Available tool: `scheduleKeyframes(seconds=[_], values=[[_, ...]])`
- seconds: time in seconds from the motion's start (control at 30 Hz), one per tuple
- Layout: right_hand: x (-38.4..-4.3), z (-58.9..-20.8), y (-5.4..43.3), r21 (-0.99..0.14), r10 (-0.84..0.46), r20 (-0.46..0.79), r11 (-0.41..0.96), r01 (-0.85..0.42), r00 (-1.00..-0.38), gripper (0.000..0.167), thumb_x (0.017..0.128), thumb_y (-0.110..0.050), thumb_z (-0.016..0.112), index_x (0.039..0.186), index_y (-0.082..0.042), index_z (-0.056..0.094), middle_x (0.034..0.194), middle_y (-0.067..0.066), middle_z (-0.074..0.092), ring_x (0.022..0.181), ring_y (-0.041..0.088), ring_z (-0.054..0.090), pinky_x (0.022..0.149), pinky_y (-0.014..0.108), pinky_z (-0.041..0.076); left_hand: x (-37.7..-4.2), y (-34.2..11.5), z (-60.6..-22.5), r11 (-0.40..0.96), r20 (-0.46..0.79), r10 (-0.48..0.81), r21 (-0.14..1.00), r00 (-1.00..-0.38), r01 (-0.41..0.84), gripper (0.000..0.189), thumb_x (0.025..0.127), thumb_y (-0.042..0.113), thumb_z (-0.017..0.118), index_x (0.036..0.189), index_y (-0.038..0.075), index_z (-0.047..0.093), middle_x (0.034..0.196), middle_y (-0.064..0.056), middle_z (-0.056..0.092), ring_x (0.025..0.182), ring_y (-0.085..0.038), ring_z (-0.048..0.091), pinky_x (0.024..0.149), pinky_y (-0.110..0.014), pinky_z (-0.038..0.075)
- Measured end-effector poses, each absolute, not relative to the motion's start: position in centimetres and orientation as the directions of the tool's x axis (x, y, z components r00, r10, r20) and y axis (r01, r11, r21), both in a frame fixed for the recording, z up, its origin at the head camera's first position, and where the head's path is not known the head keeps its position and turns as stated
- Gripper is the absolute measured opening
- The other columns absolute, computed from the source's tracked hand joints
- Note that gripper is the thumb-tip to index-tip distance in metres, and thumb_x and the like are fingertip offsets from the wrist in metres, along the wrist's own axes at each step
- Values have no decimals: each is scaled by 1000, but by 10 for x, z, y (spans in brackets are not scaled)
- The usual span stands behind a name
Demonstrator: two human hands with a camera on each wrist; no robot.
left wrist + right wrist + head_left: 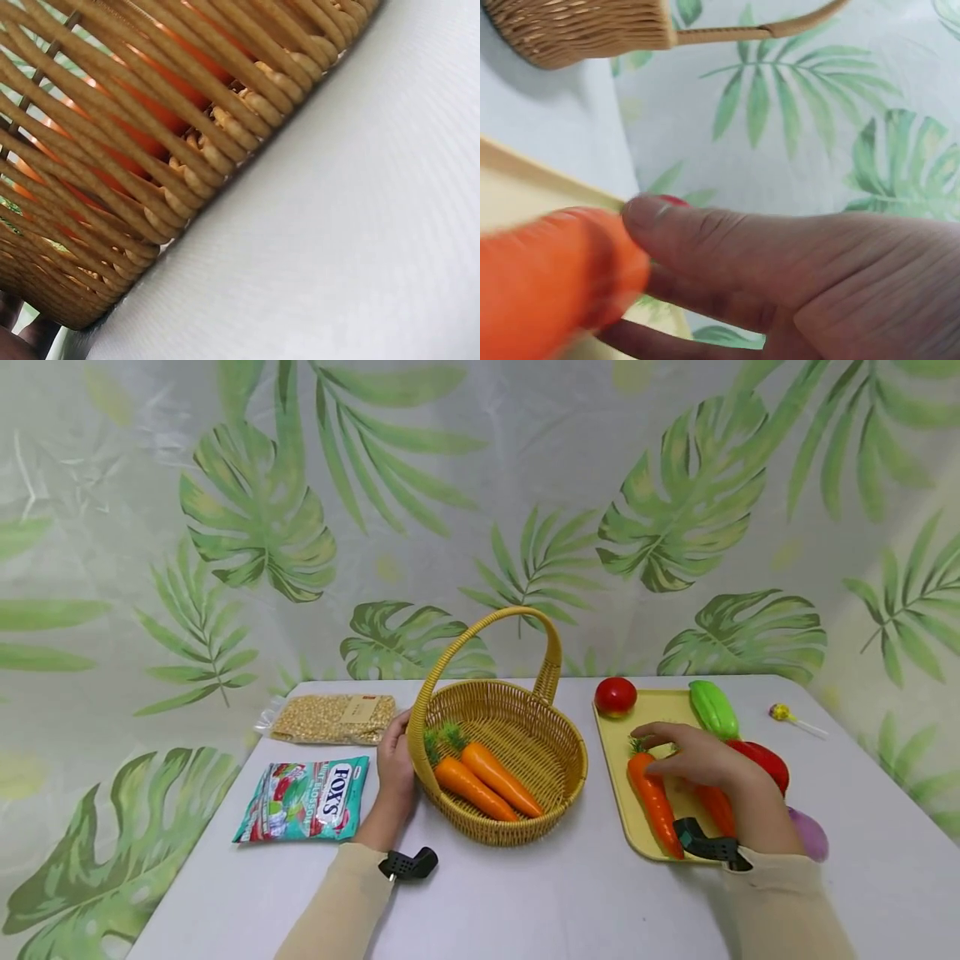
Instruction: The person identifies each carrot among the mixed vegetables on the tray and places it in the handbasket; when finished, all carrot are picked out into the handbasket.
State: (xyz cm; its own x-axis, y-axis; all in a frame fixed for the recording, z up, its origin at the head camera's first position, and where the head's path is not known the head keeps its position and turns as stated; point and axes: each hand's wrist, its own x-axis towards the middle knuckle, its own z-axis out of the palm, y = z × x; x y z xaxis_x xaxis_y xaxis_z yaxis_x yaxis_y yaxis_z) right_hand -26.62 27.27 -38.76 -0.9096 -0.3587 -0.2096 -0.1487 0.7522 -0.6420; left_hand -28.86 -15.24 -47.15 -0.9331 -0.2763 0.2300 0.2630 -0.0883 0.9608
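A wicker basket (517, 831) with a tall arched handle stands mid-table, and two carrots (487, 777) lie in its left side. My left hand (396, 764) holds the basket's left side by the foot of the handle; its fingertips are partly hidden. Over a yellow tray (611, 760), my right hand (701, 756) reaches down with fingers and thumb spread about the leafy end of a carrot (654, 806). In the right wrist view the thumb lies at the edge of the blurred carrot (562, 277). Another carrot (717, 810) is partly hidden under that hand.
A tomato (616, 697), a green vegetable (714, 708), a red one (763, 762) and a purple one (810, 833) lie on or around the tray. Farther right is a lollipop (795, 720). Left of the basket lie a grain bag (330, 718) and a Fox's candy bag (307, 797).
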Motion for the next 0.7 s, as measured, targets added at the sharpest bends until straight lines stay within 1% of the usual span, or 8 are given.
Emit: scheduleKeyframes(seconds=[0.07, 0.17, 0.33, 0.5, 0.6, 0.7], values=[[-269, -392, 269, -658, -360, -205, 739, -144, -910, 56, 91, -23, 72, 140, -7, 52, 137, 25, 56, 101, 25, 57, 75, 32, 54, -290, -153, -473, -72, 238, -275, 961, -932, 266, 38, 103, 11, 37, 132, 8, 62, 137, -9, 60, 124, -11, 54, 102, -19, 46], [-272, -400, 265, -691, -370, -209, 711, -132, -905, 54, 92, -19, 70, 139, -4, 49, 140, 28, 51, 100, 27, 59, 75, 34, 58, -290, -153, -474, -42, 231, -278, 967, -932, 252, 37, 103, 13, 37, 130, 10, 63, 136, -7, 61, 125, -13, 54, 102, -19, 46], [-277, -408, 260, -711, -351, -176, 692, -128, -920, 52, 93, -15, 68, 137, 1, 45, 142, 31, 48, 110, 33, 58, 78, 35, 60, -289, -152, -474, -55, 217, -282, 969, -935, 242, 38, 103, 12, 37, 131, 10, 62, 137, -6, 60, 127, -13, 52, 101, -18, 45], [-277, -411, 257, -693, -344, -106, 699, -179, -933, 40, 94, -16, 67, 129, -2, 53, 136, 27, 55, 106, 32, 61, 81, 32, 56, -288, -152, -474, -68, 227, -271, 965, -935, 254, 37, 104, 12, 37, 132, 9, 61, 137, -6, 59, 126, -13, 52, 101, -18, 46], [-277, -413, 256, -678, -355, -73, 703, -215, -932, 35, 93, -17, 67, 125, -4, 57, 131, 24, 59, 107, 35, 63, 84, 35, 56, -288, -152, -473, -73, 218, -269, 967, -938, 246, 36, 105, 13, 37, 132, 10, 62, 137, -5, 59, 126, -12, 52, 101, -17, 46], [-277, -413, 254, -675, -356, -76, 705, -215, -931, 34, 93, -18, 67, 124, -7, 59, 129, 22, 61, 109, 35, 62, 88, 37, 55, -287, -152, -472, -92, 211, -270, 966, -940, 243, 35, 106, 14, 37, 131, 10, 61, 137, -2, 58, 128, -11, 51, 102, -16, 45]])
